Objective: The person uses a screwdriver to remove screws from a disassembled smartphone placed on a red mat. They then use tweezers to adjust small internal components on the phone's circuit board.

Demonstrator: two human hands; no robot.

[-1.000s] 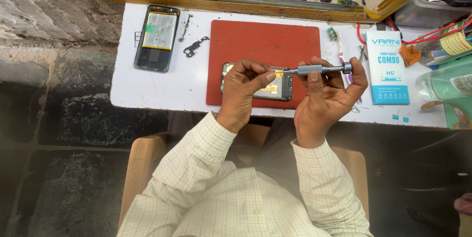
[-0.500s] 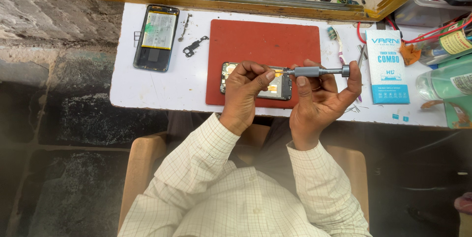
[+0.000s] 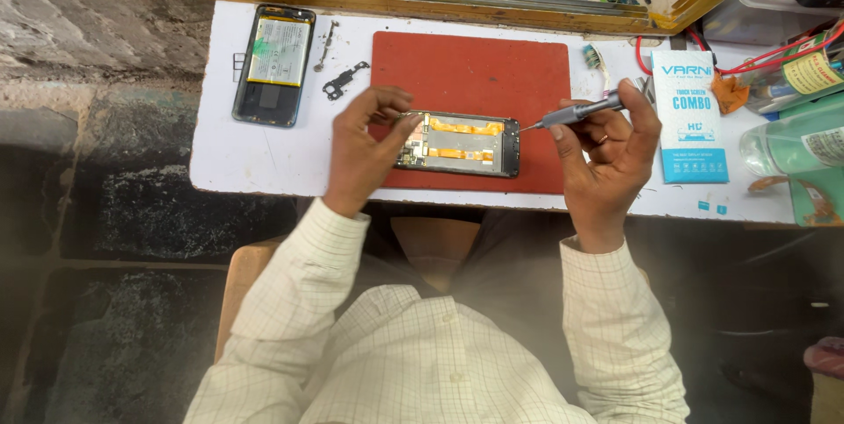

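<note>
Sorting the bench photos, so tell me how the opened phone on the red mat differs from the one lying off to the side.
The opened phone lies crosswise on the red mat, while the side phone lies lengthwise on the white table. The opened phone shows orange strips inside; the side phone shows a large pale battery. The left hand steadies the opened phone and the right hand points a screwdriver at it; nobody touches the side phone. Both have their backs off.

Cream checked sleeves (image 3: 290, 292), perhaps a ring (image 3: 602, 138)

Second opened phone (image 3: 272, 63) w/ battery, black bracket (image 3: 345, 81), white-blue box (image 3: 690, 116)
</note>
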